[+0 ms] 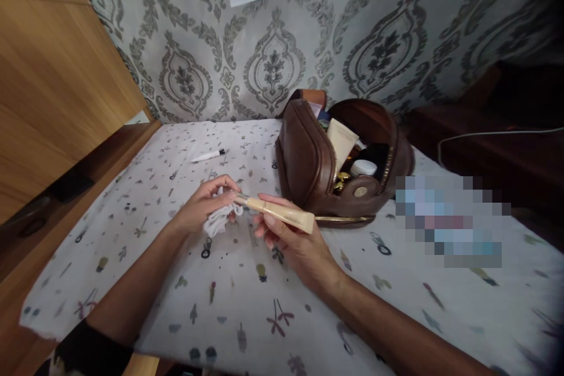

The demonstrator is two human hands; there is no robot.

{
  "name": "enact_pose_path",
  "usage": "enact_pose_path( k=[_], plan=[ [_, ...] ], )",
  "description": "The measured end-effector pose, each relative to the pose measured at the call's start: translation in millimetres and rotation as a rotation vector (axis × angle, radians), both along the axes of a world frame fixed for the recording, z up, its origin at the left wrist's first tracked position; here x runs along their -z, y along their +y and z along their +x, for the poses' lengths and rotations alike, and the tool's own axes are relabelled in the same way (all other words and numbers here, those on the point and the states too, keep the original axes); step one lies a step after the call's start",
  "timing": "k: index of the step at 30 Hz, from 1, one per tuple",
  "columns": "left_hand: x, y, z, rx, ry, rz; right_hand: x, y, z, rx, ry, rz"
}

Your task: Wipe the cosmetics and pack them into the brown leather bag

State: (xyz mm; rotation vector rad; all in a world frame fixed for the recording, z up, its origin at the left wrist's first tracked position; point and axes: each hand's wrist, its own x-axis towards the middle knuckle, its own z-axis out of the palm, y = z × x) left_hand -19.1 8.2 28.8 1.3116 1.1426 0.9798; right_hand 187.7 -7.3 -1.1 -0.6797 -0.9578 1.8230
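Note:
A beige cosmetic tube [282, 212] with a silvery neck lies across both hands, its flat end to the right. My right hand [304, 244] is closed around the tube's body, the thumb on its near side. At the narrow end, the fingers of my left hand [211, 202] pinch the tube's tip. Below those same fingers hangs a crumpled white bundle [215, 222], also in my left hand; whether it is cloth or cord I cannot tell. Just beyond my right hand stands an unzipped brown leather bag [299, 155].
Inside the bag are a cream tube [340, 142], a white-lidded jar [363, 168] and other small items. A white pen-like stick [208, 156] lies on the patterned cloth [176, 317]. A blurred-out object [449, 220] lies at right. Wooden furniture [57, 70] borders the left.

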Motion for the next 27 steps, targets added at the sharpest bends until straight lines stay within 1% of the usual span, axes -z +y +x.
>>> enact_pose_path(
  k=[2,3,4,5,8,9,10,11,12,14,15,16,17,20,23,25,27],
  plan=[
    [-1.0,0.6,-2.4,0.086,0.058,-0.033,2.3,0.8,-0.6,0.034,-0.018,0.024],
    [-1.4,1.9,-5.0,0.110,0.099,-0.044,3.3,1.5,-0.8,0.052,-0.035,0.040],
    [-1.6,3.5,-8.0,0.103,0.142,-0.046,4.2,2.1,-1.0,0.069,-0.060,0.058],
    [-1.6,5.2,-10.9,0.059,0.176,-0.036,4.9,2.7,-1.1,0.085,-0.091,0.080],
    [-1.2,6.9,-13.2,-0.197,0.174,0.069,6.4,3.2,-1.0,0.101,-0.194,0.162],
    [-1.5,5.3,-10.8,-0.245,0.165,0.116,7.0,3.0,-0.9,0.090,-0.226,0.191],
    [-2.1,2.5,-6.6,-0.241,0.177,0.162,7.6,2.6,-0.7,0.076,-0.255,0.219],
    [-3.0,-1.2,-1.1,-0.179,0.217,0.199,8.2,2.1,-0.6,0.069,-0.279,0.245],
    [-4.2,-5.3,5.1,-0.066,0.278,0.230,8.9,1.5,-0.5,0.070,-0.295,0.264],
    [-6.6,-12.6,16.6,0.202,0.410,0.258,9.8,0.2,-0.5,0.093,-0.305,0.277],
    [-7.4,-14.9,20.5,0.298,0.444,0.267,10.0,-0.4,-0.6,0.104,-0.302,0.272],
    [-8.0,-15.9,22.5,0.362,0.466,0.269,9.8,-1.1,-0.7,0.107,-0.297,0.264],
    [-8.4,-15.7,22.7,0.395,0.476,0.269,9.3,-1.7,-0.9,0.105,-0.292,0.255],
    [-9.9,-11.0,14.4,0.415,0.503,0.233,6.5,-2.6,-1.0,0.107,-0.272,0.224],
    [-12.1,-6.9,4.3,0.435,0.512,0.173,3.7,-0.9,-0.1,0.166,-0.241,0.184],
    [-12.5,-6.5,1.3,0.450,0.477,0.118,2.9,1.2,0.7,0.190,-0.219,0.155],
    [-11.1,-7.5,1.2,0.457,0.407,0.024,2.9,2.7,1.1,0.163,-0.191,0.109]
  ],
)
